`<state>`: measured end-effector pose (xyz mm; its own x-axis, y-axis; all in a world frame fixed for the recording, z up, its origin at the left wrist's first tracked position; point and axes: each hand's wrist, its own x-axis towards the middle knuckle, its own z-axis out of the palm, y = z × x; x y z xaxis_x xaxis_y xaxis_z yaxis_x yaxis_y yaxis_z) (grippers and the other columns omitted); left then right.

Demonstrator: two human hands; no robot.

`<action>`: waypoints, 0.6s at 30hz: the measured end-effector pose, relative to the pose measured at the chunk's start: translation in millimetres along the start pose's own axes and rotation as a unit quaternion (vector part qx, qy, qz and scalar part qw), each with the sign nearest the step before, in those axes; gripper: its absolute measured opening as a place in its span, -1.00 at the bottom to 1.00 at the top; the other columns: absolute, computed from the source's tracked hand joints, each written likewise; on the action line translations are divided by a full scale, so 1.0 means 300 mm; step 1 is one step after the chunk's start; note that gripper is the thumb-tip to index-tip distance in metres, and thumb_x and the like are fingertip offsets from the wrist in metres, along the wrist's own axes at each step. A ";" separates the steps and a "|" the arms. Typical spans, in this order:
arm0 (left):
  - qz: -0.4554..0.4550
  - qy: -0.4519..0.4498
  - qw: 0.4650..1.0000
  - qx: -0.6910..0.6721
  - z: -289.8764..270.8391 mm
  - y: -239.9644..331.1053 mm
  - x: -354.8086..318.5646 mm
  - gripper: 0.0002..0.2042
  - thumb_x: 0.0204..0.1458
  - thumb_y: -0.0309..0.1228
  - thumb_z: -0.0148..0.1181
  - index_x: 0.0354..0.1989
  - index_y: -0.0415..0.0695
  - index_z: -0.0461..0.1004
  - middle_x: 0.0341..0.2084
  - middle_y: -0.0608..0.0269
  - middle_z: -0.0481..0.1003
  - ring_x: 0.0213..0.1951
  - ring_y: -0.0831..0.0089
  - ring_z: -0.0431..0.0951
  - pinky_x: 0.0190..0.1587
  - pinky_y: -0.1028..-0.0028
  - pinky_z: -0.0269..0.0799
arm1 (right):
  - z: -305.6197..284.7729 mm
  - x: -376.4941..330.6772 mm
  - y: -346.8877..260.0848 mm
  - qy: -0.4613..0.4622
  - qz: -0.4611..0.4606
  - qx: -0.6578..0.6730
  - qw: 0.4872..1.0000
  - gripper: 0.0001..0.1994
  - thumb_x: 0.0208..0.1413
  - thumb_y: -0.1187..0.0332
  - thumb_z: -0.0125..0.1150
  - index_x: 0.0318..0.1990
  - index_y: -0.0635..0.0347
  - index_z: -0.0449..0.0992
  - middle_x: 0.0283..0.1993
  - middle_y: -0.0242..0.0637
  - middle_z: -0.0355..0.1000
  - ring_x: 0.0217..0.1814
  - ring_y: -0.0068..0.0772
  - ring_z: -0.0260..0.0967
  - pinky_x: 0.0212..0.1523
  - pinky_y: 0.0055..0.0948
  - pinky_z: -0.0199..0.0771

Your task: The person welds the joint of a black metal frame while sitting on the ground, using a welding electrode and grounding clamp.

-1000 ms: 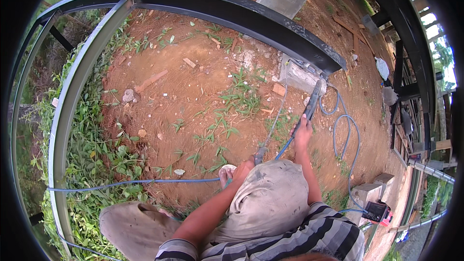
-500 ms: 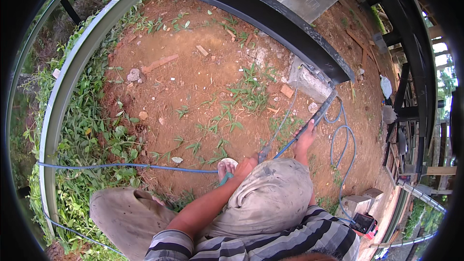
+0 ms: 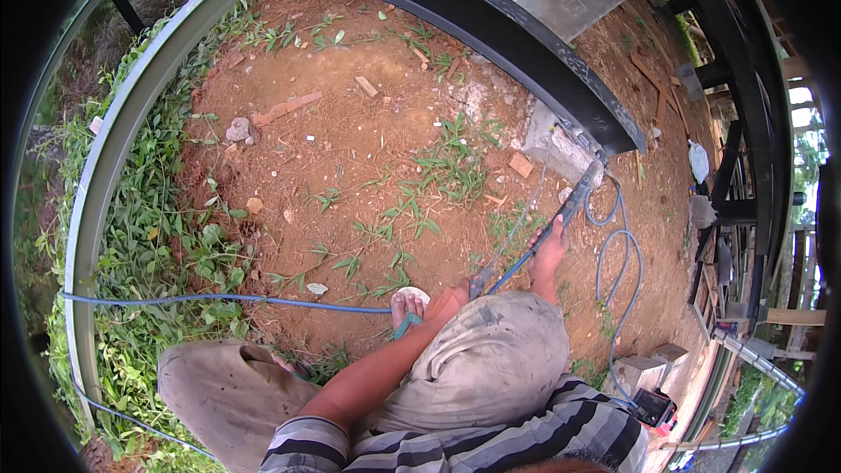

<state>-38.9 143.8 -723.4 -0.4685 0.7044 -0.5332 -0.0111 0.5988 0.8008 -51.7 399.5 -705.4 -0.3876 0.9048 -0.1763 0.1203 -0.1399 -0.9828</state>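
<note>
In the head view, the left hand (image 3: 449,302) is closed on a grey holder (image 3: 480,281) jutting just ahead of its fingers, and from it a thin rod (image 3: 524,215) slants forward and right toward the concrete block (image 3: 568,158). Well apart from it and farther forward, the right hand (image 3: 550,250) grips a long dark bar (image 3: 575,201) (a blue cable (image 3: 513,271) trails behind it) that extends beyond that hand to the block, near the end of the black beam (image 3: 455,17).

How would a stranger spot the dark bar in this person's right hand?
Follow the thick black beam to its right-hand end, by the pale concrete block. From near there, the dark bar slants down to the right hand. It is much slimmer than the beam, and straighter and thicker than the looping blue cable beside it.
</note>
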 end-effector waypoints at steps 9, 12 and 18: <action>-0.015 -0.016 1.000 -0.019 -0.018 0.017 -0.009 -0.63 0.24 -0.22 0.02 0.03 -0.29 0.39 -0.10 -0.41 0.56 0.02 -0.26 0.59 0.03 -0.12 0.47 | 0.008 -0.013 0.016 0.015 0.018 0.030 0.999 -0.65 0.40 -0.01 0.10 -0.21 0.08 0.31 -0.56 -0.37 0.26 -0.70 -0.48 0.24 -0.69 -0.43 0.29; -0.010 -0.014 1.000 -0.026 -0.009 0.000 -0.002 -0.62 0.24 -0.21 0.02 0.05 -0.30 0.39 -0.09 -0.42 0.55 0.04 -0.27 0.58 0.04 -0.13 0.47 | 0.015 -0.022 0.015 0.023 0.012 0.030 0.999 -0.65 0.40 -0.02 0.10 -0.20 0.09 0.32 -0.56 -0.36 0.26 -0.70 -0.47 0.24 -0.69 -0.43 0.29; -0.004 -0.010 1.000 -0.025 0.004 -0.017 -0.006 -0.62 0.23 -0.23 0.03 0.03 -0.31 0.40 -0.08 -0.41 0.55 0.04 -0.27 0.58 0.04 -0.12 0.47 | 0.019 -0.022 0.005 0.019 0.015 0.028 0.999 -0.62 0.39 -0.05 0.10 -0.19 0.10 0.33 -0.56 -0.36 0.26 -0.70 -0.45 0.25 -0.70 -0.41 0.29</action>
<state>-37.0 139.8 -726.9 -0.4509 0.7067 -0.5452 -0.0598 0.5856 0.8084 -54.1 391.1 -706.0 -0.3502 0.9142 -0.2040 0.0794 -0.1880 -0.9790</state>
